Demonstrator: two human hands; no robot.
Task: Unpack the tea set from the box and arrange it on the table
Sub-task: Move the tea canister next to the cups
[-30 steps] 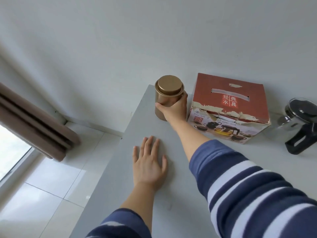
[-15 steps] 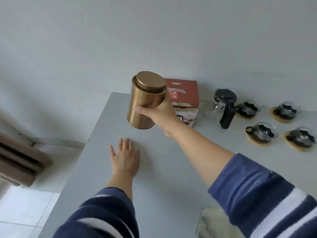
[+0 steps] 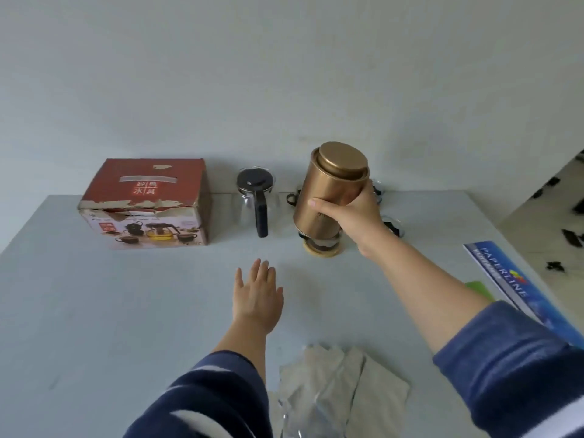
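My right hand (image 3: 354, 213) grips a tall gold tea tin (image 3: 331, 191) with its lid on, held in the air and slightly tilted above the glass cups at the back of the table. My left hand (image 3: 256, 295) lies flat and open on the grey table (image 3: 94, 311). The red tea set box (image 3: 148, 203) stands shut at the back left. A glass teapot (image 3: 256, 200) with a black lid and handle stands right of it. One glass cup on a wooden coaster (image 3: 322, 248) shows under the tin; other cups are mostly hidden behind the tin and hand.
Crumpled plastic and paper wrapping (image 3: 335, 390) lies at the near edge. A blue paper ream pack (image 3: 518, 286) and something green lie at the right edge. A white wall backs the table; the floor shows far right.
My right hand has carried the gold tin from the table's left end, past the box, to above the cups on the right. My head view swung right. My left hand stays flat.
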